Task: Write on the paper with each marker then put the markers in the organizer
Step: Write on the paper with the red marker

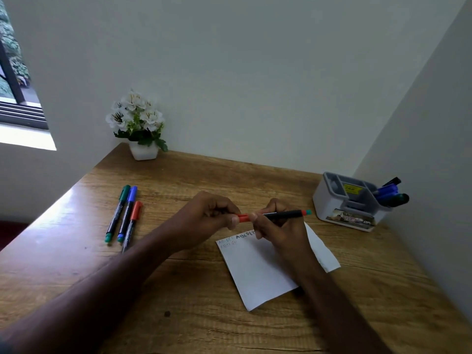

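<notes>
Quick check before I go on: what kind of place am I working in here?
Likely a home or office study corner: a wooden desk set against white walls, a potted white flower plant, a desk organizer holding markers, and a window at left.

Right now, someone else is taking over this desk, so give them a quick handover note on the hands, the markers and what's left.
Left hand grips the red cap end of a red marker; right hand holds its black barrel above the paper. Whether the cap is going on or coming off can't be told.
The paper already carries a few lines of letters at its top edge.
The organizer at the right holds several markers.
Left: a green marker, a blue marker and another red marker lie capped at the left of the desk.
</notes>
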Motion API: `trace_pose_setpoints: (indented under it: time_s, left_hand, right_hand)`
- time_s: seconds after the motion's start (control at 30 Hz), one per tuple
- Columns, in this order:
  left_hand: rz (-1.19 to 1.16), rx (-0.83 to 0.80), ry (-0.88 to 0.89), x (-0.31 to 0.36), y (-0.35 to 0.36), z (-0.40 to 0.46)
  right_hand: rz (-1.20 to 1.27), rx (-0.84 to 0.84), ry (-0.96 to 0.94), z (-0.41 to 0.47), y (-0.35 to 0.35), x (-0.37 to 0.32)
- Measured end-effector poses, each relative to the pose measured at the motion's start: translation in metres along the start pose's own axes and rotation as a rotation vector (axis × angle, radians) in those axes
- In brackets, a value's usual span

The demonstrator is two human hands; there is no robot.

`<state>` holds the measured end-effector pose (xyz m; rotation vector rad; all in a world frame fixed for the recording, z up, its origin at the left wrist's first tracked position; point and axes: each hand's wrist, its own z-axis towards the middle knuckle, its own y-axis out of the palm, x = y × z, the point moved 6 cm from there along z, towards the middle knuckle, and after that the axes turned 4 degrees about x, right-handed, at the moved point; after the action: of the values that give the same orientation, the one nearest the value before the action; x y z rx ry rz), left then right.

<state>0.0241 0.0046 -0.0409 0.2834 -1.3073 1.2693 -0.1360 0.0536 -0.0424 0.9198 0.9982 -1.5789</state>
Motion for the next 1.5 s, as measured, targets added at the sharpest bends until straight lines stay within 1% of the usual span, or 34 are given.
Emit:
trace_pose_setpoints:
  time_s: [0.2,0.27,0.33,0.43,0.47,0.57,0.67,0.77,0.83,0.93,1.1,1.2,1.3,1.4,1.5]
  left_hand:
    - [-0.158,0.056,-0.001,0.007,0.007,-0.001]
    - [-0.199,0.088,0.012,0.013,0.013,0.002]
    - [-0.186,0.107,-0.003,0.015,0.019,0.006]
    - [-0.079,0.111,-0.038,0.013,0.025,0.014]
    - [-0.045,0.107,-0.041,0.012,0.027,0.017]
    - [0.015,0.096,-0.059,0.011,0.035,0.033]
    - [0.058,0.058,-0.05,0.018,0.047,0.056]
    - [0.127,0.008,-0.03,0.02,0.06,0.079]
    - [0.148,-0.006,-0.004,0.023,0.071,0.093]
    - [0.191,-0.014,0.04,0.033,0.086,0.11]
    - [0.275,-0.054,0.077,0.042,0.101,0.127]
    - [0.271,-0.079,0.084,0.043,0.101,0.131]
    - [0.248,-0.09,0.066,0.041,0.098,0.133]
    - [0.246,-0.087,0.054,0.041,0.094,0.132]
    - [0.216,-0.072,0.048,0.04,0.088,0.129]
  right_hand:
    - [0.058,0.065,-0.037,0.003,-0.002,-0.006]
    - [0.029,0.078,-0.042,0.003,-0.001,-0.007]
    - [-0.004,0.12,-0.039,0.003,-0.004,-0.007]
    - [-0.013,0.25,-0.004,0.006,-0.028,-0.006]
    - [-0.082,0.287,-0.005,0.008,-0.04,-0.008]
    - [-0.395,0.358,-0.059,0.013,-0.081,-0.023]
    - [-0.617,0.498,-0.08,0.015,-0.139,-0.045]
    - [-0.842,0.549,-0.075,0.023,-0.187,-0.061]
    - [-0.92,0.522,-0.04,0.03,-0.21,-0.066]
    - [-0.949,0.416,0.011,0.043,-0.221,-0.065]
    - [-0.971,0.264,0.098,0.074,-0.212,-0.056]
    - [-1.011,0.153,0.193,0.088,-0.205,-0.043]
    - [-1.038,0.059,0.234,0.09,-0.199,-0.03]
    - [-1.014,0.056,0.24,0.084,-0.199,-0.028]
    - [-0.983,0.163,0.197,0.077,-0.202,-0.042]
